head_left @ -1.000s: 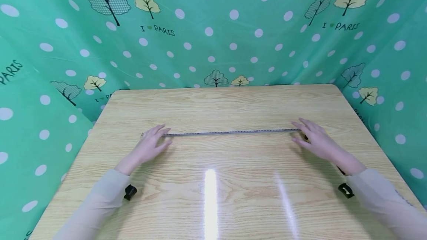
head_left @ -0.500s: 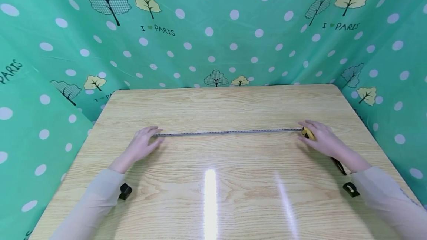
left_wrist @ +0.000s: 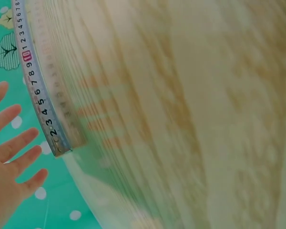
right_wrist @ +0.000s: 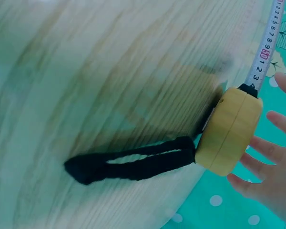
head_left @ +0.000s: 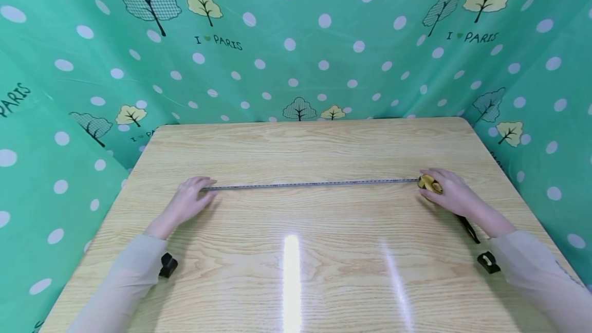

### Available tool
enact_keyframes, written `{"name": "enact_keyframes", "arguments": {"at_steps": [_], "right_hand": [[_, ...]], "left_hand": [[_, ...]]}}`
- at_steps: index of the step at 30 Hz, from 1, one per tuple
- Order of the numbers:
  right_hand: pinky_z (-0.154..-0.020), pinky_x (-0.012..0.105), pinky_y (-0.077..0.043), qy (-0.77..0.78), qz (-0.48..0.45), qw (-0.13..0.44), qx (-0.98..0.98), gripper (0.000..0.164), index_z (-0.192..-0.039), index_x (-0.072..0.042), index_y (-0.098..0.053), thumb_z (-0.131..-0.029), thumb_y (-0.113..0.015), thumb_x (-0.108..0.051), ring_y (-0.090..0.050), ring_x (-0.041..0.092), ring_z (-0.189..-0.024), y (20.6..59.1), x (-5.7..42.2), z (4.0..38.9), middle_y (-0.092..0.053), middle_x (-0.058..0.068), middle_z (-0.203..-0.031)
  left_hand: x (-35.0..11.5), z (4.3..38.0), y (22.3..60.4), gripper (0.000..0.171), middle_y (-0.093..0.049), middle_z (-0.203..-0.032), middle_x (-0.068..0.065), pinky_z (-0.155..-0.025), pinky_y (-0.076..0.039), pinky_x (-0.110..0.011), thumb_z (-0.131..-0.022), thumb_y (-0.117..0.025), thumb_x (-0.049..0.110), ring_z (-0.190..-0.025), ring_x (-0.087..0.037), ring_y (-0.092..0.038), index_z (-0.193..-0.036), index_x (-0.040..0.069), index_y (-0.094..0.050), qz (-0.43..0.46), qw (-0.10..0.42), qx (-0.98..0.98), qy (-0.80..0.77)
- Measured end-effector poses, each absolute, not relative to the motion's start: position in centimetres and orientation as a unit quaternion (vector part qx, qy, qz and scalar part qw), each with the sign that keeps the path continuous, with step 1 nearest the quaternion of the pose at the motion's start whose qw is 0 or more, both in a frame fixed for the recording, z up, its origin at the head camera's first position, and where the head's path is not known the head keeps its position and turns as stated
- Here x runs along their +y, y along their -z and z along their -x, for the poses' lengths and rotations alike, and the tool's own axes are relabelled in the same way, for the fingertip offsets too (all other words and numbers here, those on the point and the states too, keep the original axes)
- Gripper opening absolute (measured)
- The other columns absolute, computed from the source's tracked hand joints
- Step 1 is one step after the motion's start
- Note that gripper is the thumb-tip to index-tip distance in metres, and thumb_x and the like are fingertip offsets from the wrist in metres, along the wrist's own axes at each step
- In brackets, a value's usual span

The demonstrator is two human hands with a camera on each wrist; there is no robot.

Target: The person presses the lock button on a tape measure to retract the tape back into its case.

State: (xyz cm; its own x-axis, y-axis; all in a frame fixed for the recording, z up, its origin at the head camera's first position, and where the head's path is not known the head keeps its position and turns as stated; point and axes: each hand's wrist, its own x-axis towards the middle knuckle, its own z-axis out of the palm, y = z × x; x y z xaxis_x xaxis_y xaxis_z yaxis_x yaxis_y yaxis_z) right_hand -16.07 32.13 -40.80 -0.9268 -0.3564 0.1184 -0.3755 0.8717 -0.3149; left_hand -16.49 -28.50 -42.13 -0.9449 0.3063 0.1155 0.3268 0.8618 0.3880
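Note:
A yellow tape measure (head_left: 430, 183) lies on the right of the table, its white blade (head_left: 314, 184) drawn out in a straight line leftward. In the right wrist view the blade leaves the case near the 50 mark, and a black wrist strap (right_wrist: 133, 160) trails from the case. My right hand (head_left: 449, 194) is beside the case with its fingers spread, not gripping it. Near the blade's free end (left_wrist: 57, 148), my left hand (head_left: 187, 200) has its fingers apart and holds nothing. The head view hides that end behind the left fingers.
The wood-grain table (head_left: 296, 148) fills the lower view, with bright light reflections near its front. A green dotted curtain (head_left: 296, 66) surrounds its back and sides. Black devices (head_left: 168, 265) sit at both wrists.
My left hand has moved left along the blade toward its end. My right hand has shifted slightly right, uncovering the yellow case and strap. The tape measure appears still.

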Motion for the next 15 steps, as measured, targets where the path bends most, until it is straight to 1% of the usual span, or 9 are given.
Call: {"name": "enact_keyframes", "arguments": {"at_steps": [4,10,15], "right_hand": [[-0.084,0.061,-0.031,-0.174,-0.190,0.024,-0.966,0.050,-0.120,0.006,-0.047,-0.084,-0.062,-0.025,-0.038,0.050,-0.106,40.96,32.43,16.10,-0.043,0.033,-0.118],[-0.083,0.060,-0.034,-0.174,-0.195,0.041,-0.964,0.048,-0.117,0.007,-0.049,-0.081,-0.064,-0.022,-0.041,0.049,-0.104,41.13,32.78,16.04,-0.046,0.032,-0.115],[-0.082,0.060,-0.034,-0.183,-0.191,0.032,-0.964,0.049,-0.118,0.007,-0.048,-0.082,-0.064,-0.022,-0.039,0.050,-0.104,41.33,33.16,16.01,-0.046,0.032,-0.115]], "left_hand": [[-28.85,16.50,42.19,0.035,-0.045,-0.120,-0.027,-0.095,-0.023,-0.060,-0.088,-0.054,0.019,-0.113,-0.043,-0.037,-0.116,-0.003,-0.052,0.162,0.024,-0.965,0.206],[-29.27,16.64,42.48,0.032,-0.048,-0.117,-0.026,-0.093,-0.024,-0.060,-0.089,-0.054,0.017,-0.111,-0.042,-0.039,-0.114,-0.003,-0.054,0.162,0.033,-0.964,0.210],[-29.55,16.70,42.64,0.029,-0.050,-0.114,-0.026,-0.092,-0.027,-0.060,-0.088,-0.055,0.014,-0.108,-0.042,-0.041,-0.112,-0.003,-0.056,0.162,0.041,-0.963,0.210]]}}
